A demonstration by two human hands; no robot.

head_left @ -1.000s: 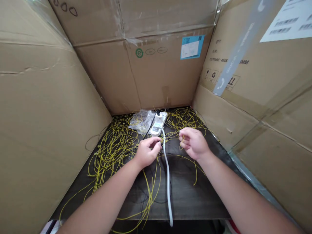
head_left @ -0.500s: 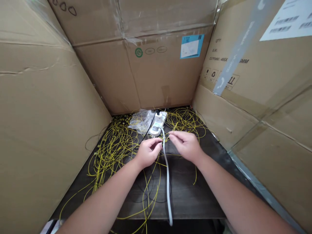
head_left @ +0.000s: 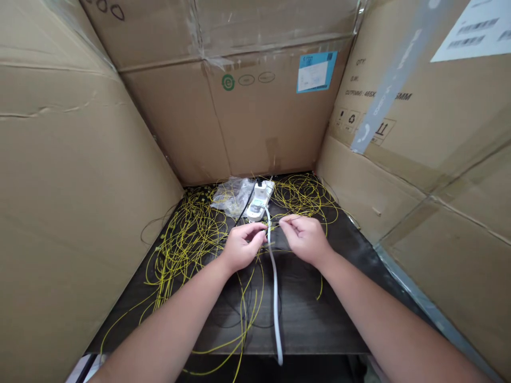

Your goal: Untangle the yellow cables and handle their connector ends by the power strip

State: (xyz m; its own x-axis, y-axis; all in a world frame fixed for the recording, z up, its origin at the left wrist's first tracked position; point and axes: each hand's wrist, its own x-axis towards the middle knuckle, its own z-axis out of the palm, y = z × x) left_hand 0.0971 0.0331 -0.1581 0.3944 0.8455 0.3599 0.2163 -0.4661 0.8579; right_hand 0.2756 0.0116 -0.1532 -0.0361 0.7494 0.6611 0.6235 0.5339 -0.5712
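Observation:
My left hand (head_left: pixel 244 246) is closed in a pinch just left of a white cable (head_left: pixel 274 287). On the cable's other side, my right hand (head_left: pixel 306 238) pinches too, thumb against forefinger. A thin yellow wire (head_left: pixel 274 229) runs between the two sets of fingertips, crossing near the white cable; its ends are too fine to make out. Right behind the hands is a small white device (head_left: pixel 256 208) with a raised lid and a black part at its top. The white cable passes close by it and runs down past the table's front edge.
Loose yellow wires (head_left: pixel 181 239) lie tangled on the left of the dark table (head_left: pixel 311 324), with another coil (head_left: pixel 305 191) at the back right. Crumpled clear plastic (head_left: pixel 231 197) sits beside the device. Cardboard boxes (head_left: pixel 159 117) wall in the left, back and right.
My right fingertips have shifted slightly right, widening the gap between my hands a little. My left hand stays almost in place, and the view has tilted slightly.

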